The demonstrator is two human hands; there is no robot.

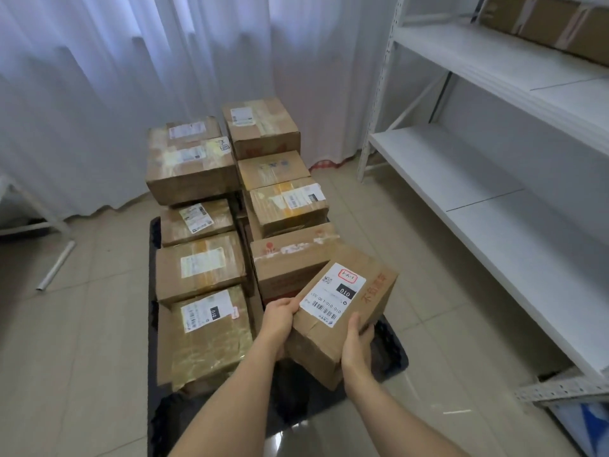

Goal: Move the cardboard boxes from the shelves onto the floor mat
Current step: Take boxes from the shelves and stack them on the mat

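Between both hands I hold a small cardboard box (357, 291) with a white shipping label, tilted, above the near right corner of the dark floor mat (392, 351). My left hand (278, 319) grips its left end and my right hand (354, 344) grips its near side. Several taped cardboard boxes (201, 268) stand in two rows on the mat, some stacked. More boxes (543, 24) sit on the top shelf of the white rack (494, 179) at the right.
White curtains hang behind the stacked boxes. A white tube (56, 265) lies on the tiled floor at the left, near a white stand leg (36, 209). The rack's lower shelves are bare. A blue and white item (590, 427) lies under the rack.
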